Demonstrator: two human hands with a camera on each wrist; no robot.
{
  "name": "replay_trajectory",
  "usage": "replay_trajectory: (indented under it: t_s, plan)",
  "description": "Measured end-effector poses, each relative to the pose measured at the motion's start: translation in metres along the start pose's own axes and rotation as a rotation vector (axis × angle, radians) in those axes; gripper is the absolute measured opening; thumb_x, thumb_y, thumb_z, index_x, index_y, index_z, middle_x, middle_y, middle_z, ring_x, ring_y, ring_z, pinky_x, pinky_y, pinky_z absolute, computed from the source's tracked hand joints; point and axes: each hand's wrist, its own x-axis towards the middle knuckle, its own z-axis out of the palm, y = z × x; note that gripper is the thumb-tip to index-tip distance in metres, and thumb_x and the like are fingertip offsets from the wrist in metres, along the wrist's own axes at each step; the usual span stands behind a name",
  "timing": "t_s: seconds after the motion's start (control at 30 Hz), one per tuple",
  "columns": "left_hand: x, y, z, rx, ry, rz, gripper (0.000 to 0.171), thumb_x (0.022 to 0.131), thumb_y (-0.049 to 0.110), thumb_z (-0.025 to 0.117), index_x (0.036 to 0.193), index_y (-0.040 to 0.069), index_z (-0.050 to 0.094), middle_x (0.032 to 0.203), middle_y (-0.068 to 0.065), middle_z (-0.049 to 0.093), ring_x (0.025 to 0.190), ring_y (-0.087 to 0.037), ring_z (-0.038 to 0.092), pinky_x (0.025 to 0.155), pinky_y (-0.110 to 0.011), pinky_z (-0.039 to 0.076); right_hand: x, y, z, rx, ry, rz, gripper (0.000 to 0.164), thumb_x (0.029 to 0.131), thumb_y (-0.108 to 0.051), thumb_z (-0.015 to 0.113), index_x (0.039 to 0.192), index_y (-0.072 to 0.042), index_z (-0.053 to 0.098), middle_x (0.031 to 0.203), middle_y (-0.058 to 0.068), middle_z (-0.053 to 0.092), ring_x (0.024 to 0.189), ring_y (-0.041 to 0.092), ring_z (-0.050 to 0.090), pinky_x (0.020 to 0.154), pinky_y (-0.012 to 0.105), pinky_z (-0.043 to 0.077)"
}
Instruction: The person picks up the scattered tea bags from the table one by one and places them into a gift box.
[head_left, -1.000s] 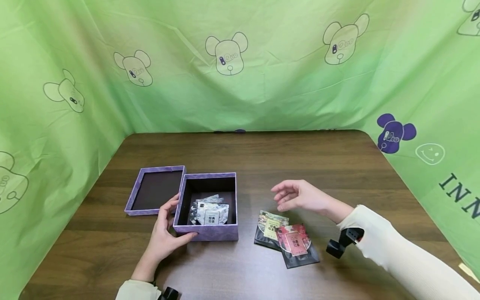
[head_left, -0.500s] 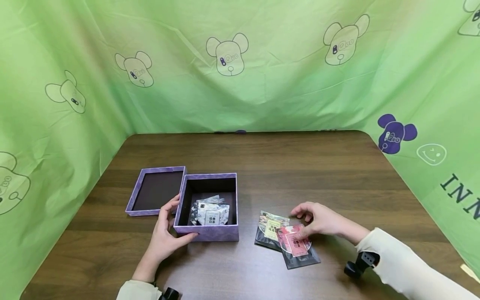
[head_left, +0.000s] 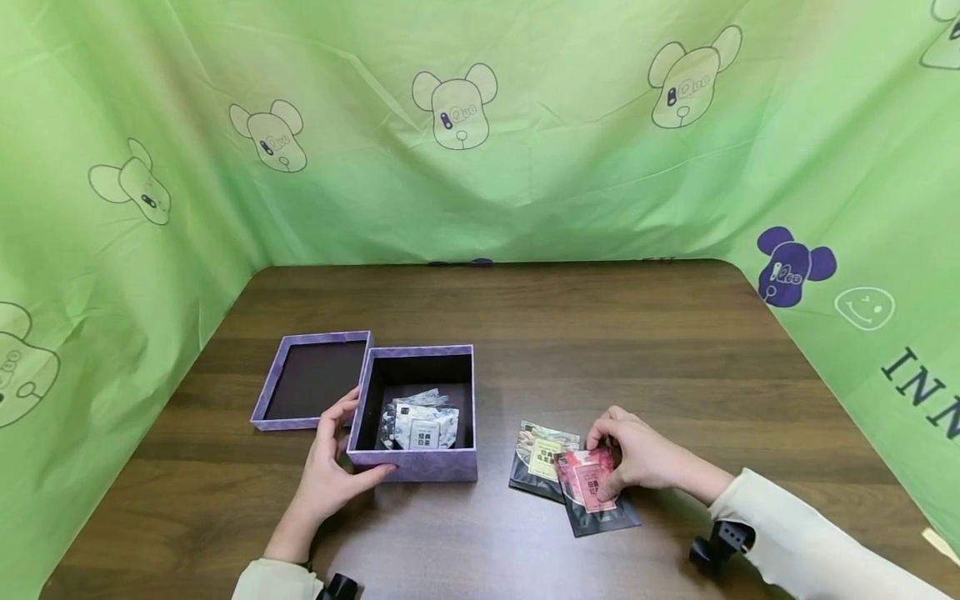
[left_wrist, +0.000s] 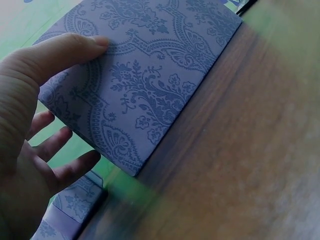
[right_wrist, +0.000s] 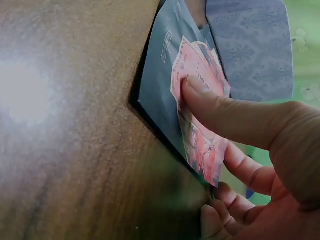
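My left hand (head_left: 326, 471) holds the near left corner of an open purple patterned box (head_left: 431, 468). Its thumb lies on the front wall, and the fingers are along the left side. Inside the box are several white and blue tea sachets (head_left: 425, 427). To the right, my right hand (head_left: 643, 454) pinches a red and black tea sachet (right_wrist: 204, 75), thumb on its printed top and fingers by the far edge. That sachet overlaps a green and black one (head_left: 542, 454) on the table. What lies under the green sachet is hard to see.
The box's lid (head_left: 318, 379) lies with its dark inside up, close against the box's left side. Everything rests on a brown wooden table (head_left: 480, 312). A green printed cloth (head_left: 525, 192) hangs around the back and sides.
My right hand has come right and nearer, from above the sachets down to the red one, and its thumb and fingers have closed on it. The left hand and box have stayed put.
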Motion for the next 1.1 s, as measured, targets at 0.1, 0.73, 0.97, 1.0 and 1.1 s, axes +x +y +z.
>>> replay_trajectory:
  t_s: [0.1, 0.73, 0.97, 1.0, 1.1]
  plan:
    - [0.0, -0.001, 0.0, 0.003, -0.003, -0.004, 0.092, 0.055, -0.022, 0.085, 0.133, -0.013, 0.038, 0.148, -0.032, 0.035, 0.124, -0.021, 0.048, 0.093, -0.018, 0.047, 0.001, -0.001, -0.005, 0.044, -0.033, 0.033, 0.046, 0.053, -0.012, 0.094, 0.084, -0.015, 0.06, 0.079, -0.006, 0.05, 0.072, 0.008, 0.046, 0.061, 0.025, 0.041]
    - [-0.001, -0.004, 0.002, -0.004, -0.004, -0.02, 0.089, 0.055, -0.024, 0.084, 0.131, -0.013, 0.038, 0.146, -0.034, 0.035, 0.124, -0.018, 0.048, 0.094, -0.018, 0.047, 0.016, 0.005, -0.056, 0.447, -0.241, 0.225, 0.016, 0.081, 0.01, 0.072, 0.096, 0.014, 0.069, 0.081, 0.016, 0.071, 0.067, 0.015, 0.067, 0.059, 0.036, 0.059]
    - [0.0, -0.002, 0.002, -0.006, 0.0, -0.013, 0.09, 0.055, -0.023, 0.084, 0.132, -0.013, 0.038, 0.146, -0.034, 0.035, 0.125, -0.017, 0.048, 0.094, -0.018, 0.046, 0.028, -0.004, -0.069, 0.435, -0.206, 0.198, 0.018, 0.081, 0.008, 0.073, 0.098, 0.015, 0.069, 0.082, 0.014, 0.071, 0.067, 0.014, 0.066, 0.06, 0.034, 0.059]
    - [0.0, -0.002, 0.002, -0.005, 0.001, -0.011, 0.091, 0.055, -0.023, 0.085, 0.132, -0.013, 0.038, 0.147, -0.034, 0.035, 0.125, -0.017, 0.048, 0.094, -0.018, 0.046, 0.031, -0.005, -0.069, 0.432, -0.202, 0.192, 0.018, 0.081, 0.008, 0.073, 0.098, 0.014, 0.069, 0.082, 0.014, 0.071, 0.066, 0.013, 0.065, 0.06, 0.033, 0.059]
    - [0.0, -0.002, 0.001, -0.003, 0.003, -0.005, 0.092, 0.054, -0.023, 0.085, 0.132, -0.013, 0.038, 0.147, -0.034, 0.035, 0.125, -0.015, 0.048, 0.094, -0.017, 0.046, 0.04, -0.011, -0.071, 0.411, -0.194, 0.169, 0.018, 0.081, 0.007, 0.073, 0.098, 0.014, 0.07, 0.081, 0.014, 0.072, 0.065, 0.014, 0.065, 0.06, 0.035, 0.059]
